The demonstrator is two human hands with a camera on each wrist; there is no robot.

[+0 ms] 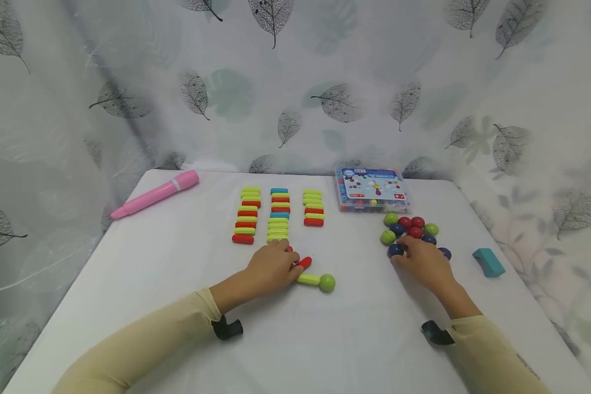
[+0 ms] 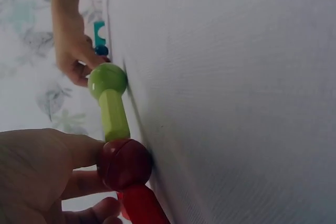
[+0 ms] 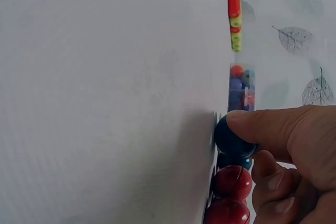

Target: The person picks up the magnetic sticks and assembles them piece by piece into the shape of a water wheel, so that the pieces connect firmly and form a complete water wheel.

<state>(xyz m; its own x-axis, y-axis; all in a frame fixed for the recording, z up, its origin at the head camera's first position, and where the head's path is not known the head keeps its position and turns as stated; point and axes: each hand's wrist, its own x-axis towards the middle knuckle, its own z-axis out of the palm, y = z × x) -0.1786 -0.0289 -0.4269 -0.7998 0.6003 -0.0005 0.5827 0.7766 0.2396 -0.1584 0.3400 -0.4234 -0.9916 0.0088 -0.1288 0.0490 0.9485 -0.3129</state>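
My left hand (image 1: 272,269) grips a small ball-and-stick build lying on the white table. In the left wrist view its thumb and fingers hold a red ball (image 2: 125,164), which joins a yellow-green stick (image 2: 114,116) and a red stick (image 2: 143,207). A green ball (image 1: 327,283) caps the far end of the yellow-green stick. Part of the build is hidden under the hand in the head view. Over on the right, my right hand (image 1: 427,265) pinches a dark blue ball (image 3: 233,137) between thumb and fingers, at the near edge of the loose balls.
Red, green and blue balls (image 1: 415,232) cluster before a clear plastic box (image 1: 372,190). Three columns of coloured sticks (image 1: 278,219) lie behind my left hand. A pink pen-shaped thing (image 1: 155,196) rests back left; a teal block (image 1: 488,262) sits near the right edge.
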